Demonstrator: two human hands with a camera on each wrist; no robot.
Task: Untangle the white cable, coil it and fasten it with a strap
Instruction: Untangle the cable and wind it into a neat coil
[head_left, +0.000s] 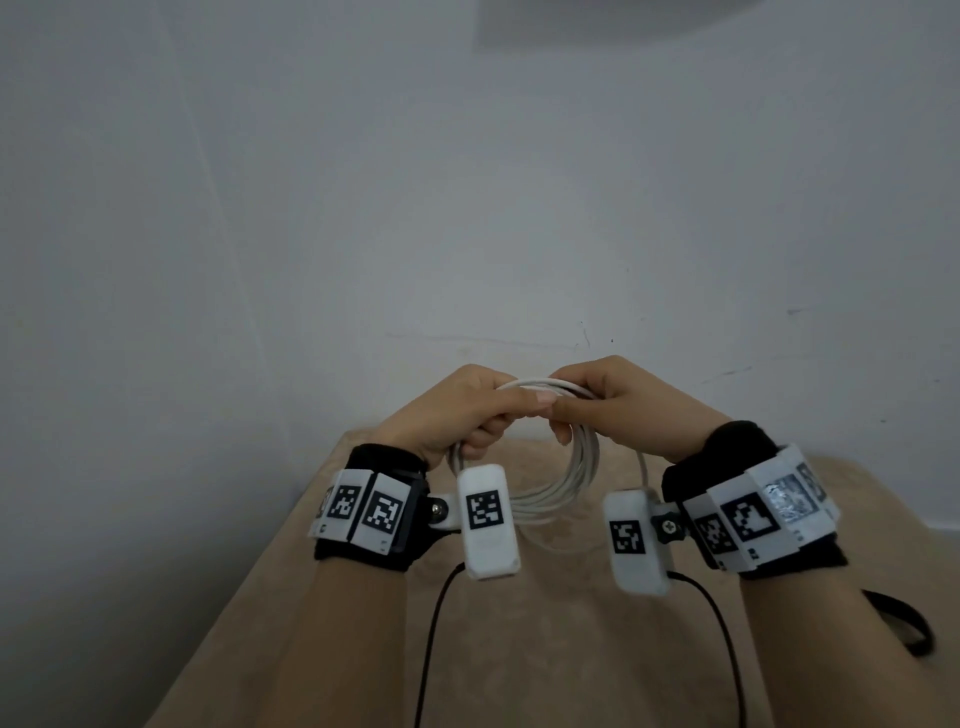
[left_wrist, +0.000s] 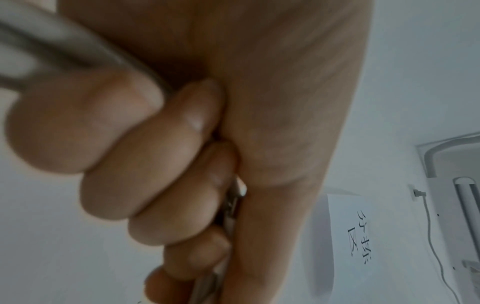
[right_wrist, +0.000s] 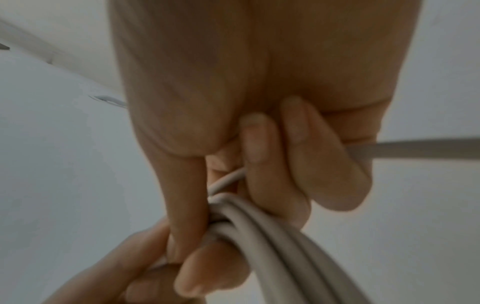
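One coiled white cable (head_left: 563, 483), two hands, two marker wristbands, two wrist cameras, two black leads, one beige table (head_left: 311, 623)

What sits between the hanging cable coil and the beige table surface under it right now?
Nothing. In the head view the white cable coil, gripped at its top by the left hand and right hand, hangs over bare beige table.

— Where are the hands?
— Raised side by side, thumbs touching; the left hand (head_left: 462, 410) and right hand (head_left: 618, 402) each have fingers (left_wrist: 166, 156) curled round the white cable (head_left: 566, 483)

— And the forearms?
— Both angle inward from the near edge, wrists banded
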